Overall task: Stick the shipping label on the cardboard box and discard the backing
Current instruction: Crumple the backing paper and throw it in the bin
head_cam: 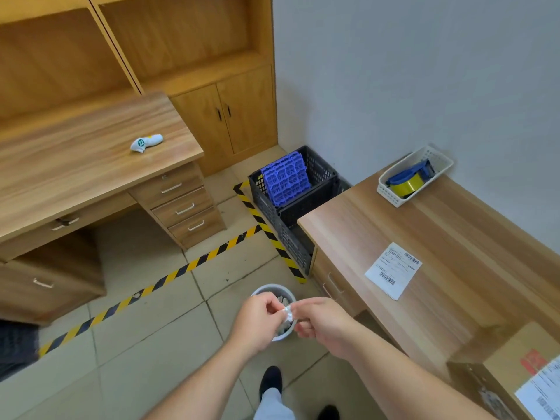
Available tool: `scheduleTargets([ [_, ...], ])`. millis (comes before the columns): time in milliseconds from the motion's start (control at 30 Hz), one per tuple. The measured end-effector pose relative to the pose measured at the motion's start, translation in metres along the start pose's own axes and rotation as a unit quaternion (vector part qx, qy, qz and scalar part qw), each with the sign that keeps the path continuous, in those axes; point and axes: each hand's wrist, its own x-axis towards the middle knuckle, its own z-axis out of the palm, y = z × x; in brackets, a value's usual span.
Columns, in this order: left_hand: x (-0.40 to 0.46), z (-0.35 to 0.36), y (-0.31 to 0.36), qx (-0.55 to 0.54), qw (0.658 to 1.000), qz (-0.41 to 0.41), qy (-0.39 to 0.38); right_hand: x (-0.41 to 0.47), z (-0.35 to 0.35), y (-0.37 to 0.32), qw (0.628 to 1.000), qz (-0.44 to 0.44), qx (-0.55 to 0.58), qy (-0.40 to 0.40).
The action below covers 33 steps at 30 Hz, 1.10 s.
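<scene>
Both my hands are held over a small grey waste bin [263, 291] on the floor. My left hand [257, 321] and my right hand [322, 324] pinch a crumpled white piece of backing paper [288, 312] between their fingertips. The cardboard box [512, 371] stands at the bottom right on the table, with a white shipping label [545, 392] stuck on its top. Another label sheet [393, 269] with barcodes lies flat on the wooden table [454, 237].
A white basket [391, 194] holding a blue tape dispenser with yellow tape sits at the table's far end. A black crate [291, 216] with a blue plastic grid stands in the corner. Yellow-black floor tape crosses the tiles. A wooden desk [75, 165] carrying a white handheld device is at left.
</scene>
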Motion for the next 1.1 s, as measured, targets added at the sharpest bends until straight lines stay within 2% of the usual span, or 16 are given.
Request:
scheduleTargets([
  [67, 0.01, -0.003, -0.011, -0.007, 1.0, -0.021, 0.012, 0.012, 0.01, -0.001, 1.0, -0.019, -0.022, 0.005],
  [200, 0.037, -0.009, -0.036, -0.035, 0.998, -0.054, 0.024, 0.041, 0.02, 0.0, 0.988, -0.064, -0.124, 0.073],
  [333, 0.071, -0.016, -0.062, -0.022, 0.997, -0.073, 0.019, 0.063, 0.019, -0.006, 0.978, -0.079, -0.164, 0.097],
  [600, 0.141, 0.002, -0.112, 0.004, 0.995, -0.097, -0.017, 0.131, 0.03, -0.001, 0.976, -0.055, -0.172, 0.122],
  [867, 0.2, 0.043, -0.191, 0.01, 0.989, -0.142, -0.04, 0.223, 0.04, 0.056, 0.977, -0.003, -0.182, 0.11],
  [1100, 0.252, 0.092, -0.25, 0.004, 0.988, -0.148, -0.036, 0.293, 0.039, 0.103, 0.982, -0.005, -0.154, 0.113],
])
